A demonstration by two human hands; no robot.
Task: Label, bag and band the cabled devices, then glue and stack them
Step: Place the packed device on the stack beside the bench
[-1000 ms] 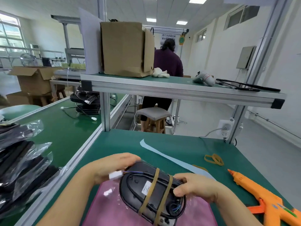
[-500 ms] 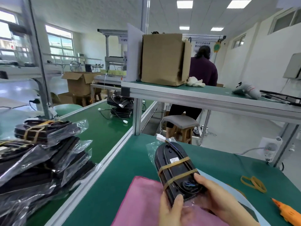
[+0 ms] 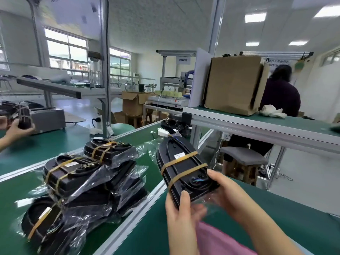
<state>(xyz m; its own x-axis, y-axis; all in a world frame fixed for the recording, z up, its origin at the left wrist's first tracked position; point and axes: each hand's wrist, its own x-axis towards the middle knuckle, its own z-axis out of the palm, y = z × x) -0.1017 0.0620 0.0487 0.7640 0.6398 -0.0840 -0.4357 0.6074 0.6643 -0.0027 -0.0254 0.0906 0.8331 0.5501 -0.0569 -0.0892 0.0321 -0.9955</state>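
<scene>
Gripped at its near end by left hand (image 3: 181, 214) and right hand (image 3: 226, 192): black cabled device (image 3: 182, 166), bagged and double-banded, raised over the table (image 3: 276, 218)'s left edge, near a pile of bagged devices (image 3: 82, 181).

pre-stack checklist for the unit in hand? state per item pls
1. Two-hand grip: left hand and right hand both hold the device at its near end. Ok.
2. Rubber bands: two across the body. Ok.
3. Label: present; text unreadable. Ok.
4. Bag: clear film shows near the hands; full cover, cannot tell.
5. Plug: sticks out past the far tip, likely to snag. Not ok.
6. Pile on the left: top units lie tilted; whether there is a flat landing spot, cannot tell.
</scene>
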